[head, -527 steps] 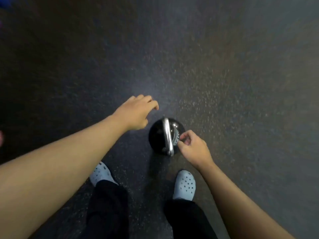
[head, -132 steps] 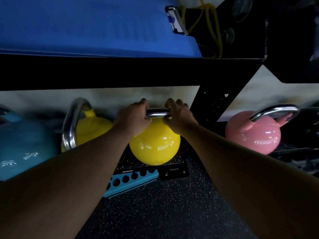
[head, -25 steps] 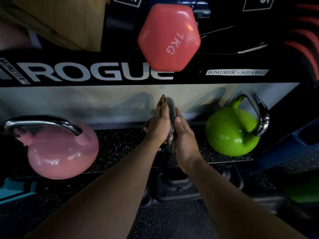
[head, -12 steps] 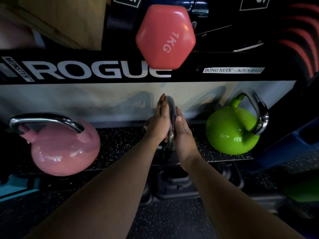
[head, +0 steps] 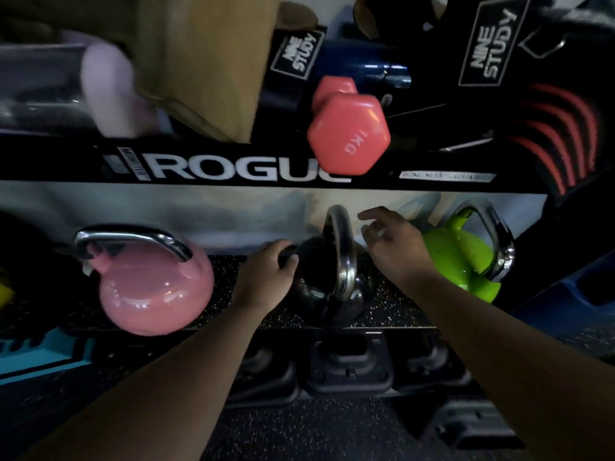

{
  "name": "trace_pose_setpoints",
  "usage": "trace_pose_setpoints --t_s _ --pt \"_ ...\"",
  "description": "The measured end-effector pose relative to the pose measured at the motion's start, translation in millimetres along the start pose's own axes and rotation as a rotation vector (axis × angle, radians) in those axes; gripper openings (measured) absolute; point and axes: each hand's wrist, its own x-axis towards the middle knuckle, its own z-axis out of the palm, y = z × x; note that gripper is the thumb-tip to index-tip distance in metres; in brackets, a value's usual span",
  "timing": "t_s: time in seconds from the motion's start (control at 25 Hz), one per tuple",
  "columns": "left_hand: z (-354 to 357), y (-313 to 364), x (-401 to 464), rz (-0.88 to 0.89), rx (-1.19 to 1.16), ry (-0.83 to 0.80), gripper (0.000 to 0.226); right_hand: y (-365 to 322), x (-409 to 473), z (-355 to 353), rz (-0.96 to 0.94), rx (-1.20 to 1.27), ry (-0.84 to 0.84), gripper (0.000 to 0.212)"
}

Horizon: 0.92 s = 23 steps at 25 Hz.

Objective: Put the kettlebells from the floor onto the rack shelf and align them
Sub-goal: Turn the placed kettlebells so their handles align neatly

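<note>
A black kettlebell (head: pixel 319 287) with a chrome handle stands on the speckled rack shelf (head: pixel 392 311), its handle turned edge-on toward me. My left hand (head: pixel 266 277) presses against the left side of its body. My right hand (head: pixel 392 242) hovers just right of the handle with fingers spread, holding nothing. A pink kettlebell (head: pixel 153 287) sits on the shelf to the left and a green kettlebell (head: pixel 462 257) to the right.
Above the shelf runs a black beam (head: pixel 233 168) lettered ROGUE, with a red 1 kg dumbbell (head: pixel 347 134) sticking out over it. Black weights (head: pixel 346 364) lie under the shelf on the speckled floor (head: pixel 299 430). A teal part (head: pixel 40 357) shows low left.
Both hands have let go of the chrome handle. The left hand dropped to the kettlebell's left side; the right hand moved off to the right and opened.
</note>
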Motion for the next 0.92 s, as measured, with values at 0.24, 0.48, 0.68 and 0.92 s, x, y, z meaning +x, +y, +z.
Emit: trace_pose_setpoints --t_s 0.24,0.48,0.68,0.92 --pt "-68.0 -32.1 -8.0 0.076 0.098 0.336 0.016 -70.7 -3.9 63.6 -0.317 -0.289 -0.056 0.036" --pt "-149.0 -106.6 -39.0 0.082 0.195 0.458 0.019 -150.1 -19.0 172.1 -0.342 -0.232 -0.189 0.03" --pt "-210.8 -158.1 -41.5 -0.11 0.204 0.53 0.032 -196.2 -23.0 242.4 -0.275 -0.233 -0.196 0.041" --pt "-216.5 -169.8 -16.4 -0.211 -0.063 0.384 0.071 -211.8 -24.9 282.4 -0.105 -0.21 -0.205 0.048"
